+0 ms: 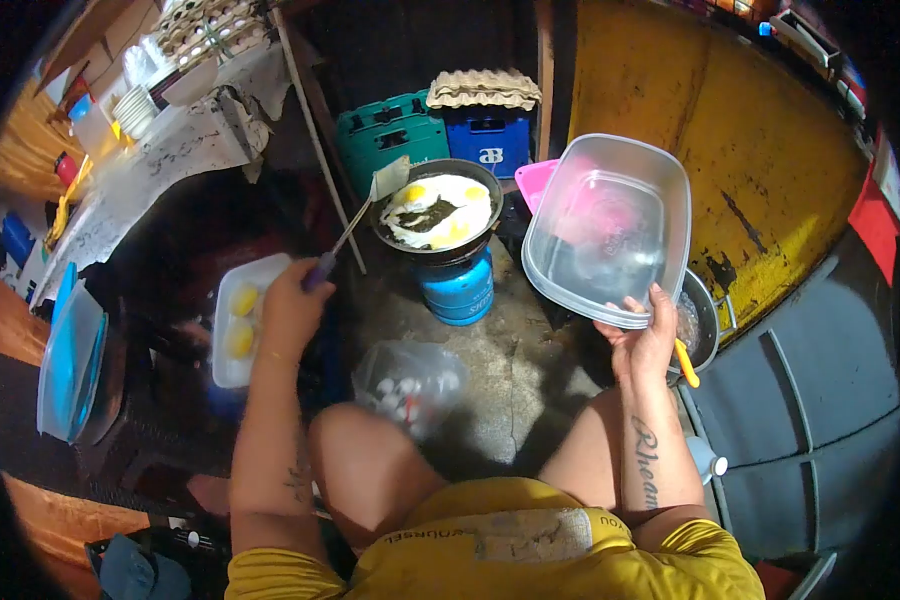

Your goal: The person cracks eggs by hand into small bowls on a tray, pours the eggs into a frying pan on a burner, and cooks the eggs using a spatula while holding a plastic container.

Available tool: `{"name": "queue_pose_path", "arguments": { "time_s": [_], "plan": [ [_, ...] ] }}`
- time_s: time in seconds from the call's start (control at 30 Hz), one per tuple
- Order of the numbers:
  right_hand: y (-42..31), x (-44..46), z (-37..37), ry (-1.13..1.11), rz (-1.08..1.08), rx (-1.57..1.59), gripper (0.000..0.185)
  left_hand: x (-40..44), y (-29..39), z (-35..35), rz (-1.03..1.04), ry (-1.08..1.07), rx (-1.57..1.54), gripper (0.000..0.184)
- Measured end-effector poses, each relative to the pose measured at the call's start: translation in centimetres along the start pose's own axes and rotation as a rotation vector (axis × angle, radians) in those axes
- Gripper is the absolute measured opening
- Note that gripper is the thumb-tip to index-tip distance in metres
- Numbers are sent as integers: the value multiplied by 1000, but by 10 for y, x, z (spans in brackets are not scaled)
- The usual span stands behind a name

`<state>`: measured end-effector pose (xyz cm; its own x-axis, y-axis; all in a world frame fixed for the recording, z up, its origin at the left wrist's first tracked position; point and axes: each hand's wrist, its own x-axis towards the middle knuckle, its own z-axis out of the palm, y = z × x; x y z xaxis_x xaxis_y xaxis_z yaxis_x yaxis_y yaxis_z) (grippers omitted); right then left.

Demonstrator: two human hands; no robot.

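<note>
My left hand [298,305] is closed around the purple handle of a spatula [390,178], whose flat blade is at the left rim of a frying pan [375,232]. Several eggs [470,192] with set whites and yellow yolks fry in it, above a blue gas canister [458,290]. In my right hand [647,335] a clear plastic tub [610,240] is gripped by its lower edge and tilted up. Below my left wrist, a white tray [232,372] holds fried eggs.
A plastic bag of eggshells [405,385] lies between my knees. At right stands a pot [708,315] near a yellow-orange handle [686,365]. Green [390,135] and blue crates [485,135] stand behind the pan. Blue and clear containers [70,360] sit at left.
</note>
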<state>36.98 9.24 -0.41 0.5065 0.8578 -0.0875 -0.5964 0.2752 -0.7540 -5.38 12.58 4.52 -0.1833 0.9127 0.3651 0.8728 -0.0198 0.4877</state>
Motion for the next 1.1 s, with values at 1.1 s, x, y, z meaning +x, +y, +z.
{"name": "queue_pose_path", "arguments": {
  "time_s": [1.1],
  "plan": [
    [7, 7, -8, -5, 54, 22, 45, -36, 35, 33, 94, -30, 365, 38]
  ]
}}
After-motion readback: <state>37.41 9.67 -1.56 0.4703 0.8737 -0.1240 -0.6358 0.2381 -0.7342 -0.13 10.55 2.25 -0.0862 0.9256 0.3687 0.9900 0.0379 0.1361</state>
